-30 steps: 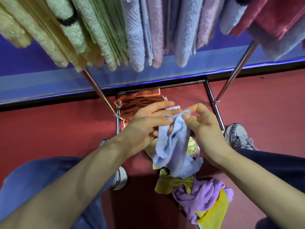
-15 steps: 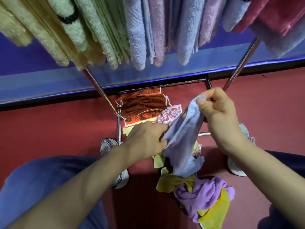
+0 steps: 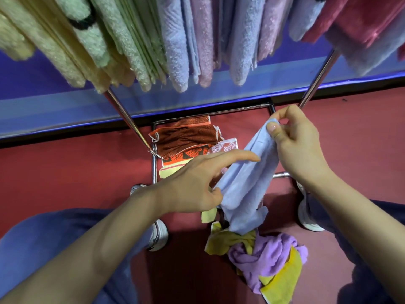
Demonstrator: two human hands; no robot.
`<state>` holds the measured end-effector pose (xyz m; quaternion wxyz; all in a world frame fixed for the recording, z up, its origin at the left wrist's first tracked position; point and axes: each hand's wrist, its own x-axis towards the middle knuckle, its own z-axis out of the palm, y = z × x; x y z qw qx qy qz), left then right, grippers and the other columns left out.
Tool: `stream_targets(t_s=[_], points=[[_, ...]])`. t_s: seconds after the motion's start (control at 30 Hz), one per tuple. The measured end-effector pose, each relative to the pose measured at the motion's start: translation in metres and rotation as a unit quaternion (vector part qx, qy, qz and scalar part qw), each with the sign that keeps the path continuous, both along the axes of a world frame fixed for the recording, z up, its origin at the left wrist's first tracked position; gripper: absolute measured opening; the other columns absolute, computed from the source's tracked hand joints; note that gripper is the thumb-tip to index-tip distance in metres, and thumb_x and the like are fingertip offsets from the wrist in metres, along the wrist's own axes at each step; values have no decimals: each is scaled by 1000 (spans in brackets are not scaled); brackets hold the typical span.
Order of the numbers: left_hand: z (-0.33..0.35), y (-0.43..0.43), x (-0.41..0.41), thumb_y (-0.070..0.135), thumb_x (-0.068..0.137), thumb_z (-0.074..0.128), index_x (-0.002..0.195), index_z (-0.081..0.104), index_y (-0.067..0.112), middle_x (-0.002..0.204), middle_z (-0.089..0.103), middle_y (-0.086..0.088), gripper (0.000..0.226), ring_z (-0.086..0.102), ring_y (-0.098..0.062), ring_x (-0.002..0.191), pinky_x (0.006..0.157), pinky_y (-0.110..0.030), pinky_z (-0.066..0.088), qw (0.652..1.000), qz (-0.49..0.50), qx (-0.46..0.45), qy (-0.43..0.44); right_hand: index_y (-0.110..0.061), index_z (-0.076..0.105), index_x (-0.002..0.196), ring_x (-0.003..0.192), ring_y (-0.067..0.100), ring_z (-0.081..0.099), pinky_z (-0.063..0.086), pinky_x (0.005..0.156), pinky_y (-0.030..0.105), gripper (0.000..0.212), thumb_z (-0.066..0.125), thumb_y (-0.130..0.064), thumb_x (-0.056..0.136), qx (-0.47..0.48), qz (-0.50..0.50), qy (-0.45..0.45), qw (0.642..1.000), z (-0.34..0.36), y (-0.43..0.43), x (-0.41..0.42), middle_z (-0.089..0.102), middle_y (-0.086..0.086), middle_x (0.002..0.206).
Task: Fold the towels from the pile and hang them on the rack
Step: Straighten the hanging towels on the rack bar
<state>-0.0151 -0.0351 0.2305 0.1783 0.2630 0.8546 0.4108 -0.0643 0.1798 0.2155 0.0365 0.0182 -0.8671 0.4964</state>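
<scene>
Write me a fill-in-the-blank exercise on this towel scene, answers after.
The right hand pinches the ____ corner of the blue towel.
The pile on the floor holds yellow and ____ cloths.
The hung towels on the rack are ____ the pile.
Missing words: top; purple; above.
</scene>
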Motion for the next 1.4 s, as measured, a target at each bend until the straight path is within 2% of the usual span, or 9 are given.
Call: stream_targets(t_s=[0.13, 0.33, 0.6, 0.73, 0.83, 1.07, 1.17, 1.27, 1.4], points=[[0, -1, 1, -10, 61, 53, 122, 65, 23, 86, 55, 20, 70, 45, 0, 60, 57, -3, 29, 999, -12, -26, 26, -19, 54, 89, 73, 23, 51, 38, 71, 36, 10, 57, -12, 95, 13, 2, 14, 1000, 2, -4, 2, 63, 19, 78], [2, -2, 2, -3, 67, 55, 105, 61, 30, 59, 40, -7, 51, 34, -24, 52, 51, -21, 30, 999, 10, -30, -40, -22, 54, 88, 70, -10, 52, 37, 67, 12, 11, 58, -15, 96, -9, -6, -4, 1000, -3, -3, -1, 57, -32, 69], [-7, 0, 4, -15, 72, 59, 94, 51, 25, 63, 41, 5, 46, 32, -20, 52, 51, -26, 31, 987, 59, 40, -146, -18, 53, 89, 58, 12, 39, 34, 58, 31, 9, 57, -16, 97, -37, -12, -11, 999, -1, -2, -1, 54, 7, 66], [-9, -1, 2, -17, 74, 58, 89, 61, 15, 62, 48, 2, 35, 38, -9, 48, 51, -16, 35, 984, 69, 52, -155, -18, 53, 90, 56, 13, 39, 34, 56, 30, 8, 56, -17, 97, -32, -22, -17, 999, -1, 2, -3, 54, 9, 64], [-11, -2, 1, -11, 76, 63, 89, 72, 9, 70, 61, -17, 26, 48, -5, 52, 55, -17, 41, 989, 65, 33, -127, -18, 53, 90, 54, 11, 37, 33, 55, 28, 8, 56, -17, 97, -31, -25, -15, 999, -1, 3, -4, 51, 5, 61], [-12, 2, 6, 7, 74, 54, 80, 76, 15, 65, 70, -10, 24, 71, -21, 63, 62, -41, 57, 991, 101, 58, -73, -15, 56, 93, 54, 3, 42, 35, 55, 17, 4, 56, -17, 97, -41, -61, -11, 997, -3, 6, -8, 52, -9, 58], [-14, 7, 9, 21, 75, 70, 72, 71, 17, 60, 65, -4, 5, 62, -27, 55, 58, -37, 51, 991, 121, 53, 26, -12, 57, 95, 56, 3, 42, 36, 56, 14, 4, 56, -15, 97, -57, -72, -11, 996, -2, 5, -8, 52, -6, 62], [-21, 6, 7, 36, 69, 84, 65, 63, 22, 51, 52, 5, 26, 47, -13, 48, 54, -22, 40, 984, 142, 8, 108, -13, 58, 94, 56, 0, 43, 36, 57, 12, 4, 56, -15, 97, -57, -81, -8, 995, -1, 5, -9, 51, -7, 65], [-25, 6, 4, 21, 73, 81, 63, 55, 21, 51, 39, 9, 28, 35, -9, 49, 53, -17, 32, 973, 166, 4, 160, -16, 58, 93, 57, -4, 44, 37, 58, 10, 4, 56, -16, 97, -55, -92, -14, 994, -2, 8, -10, 52, -8, 68]])
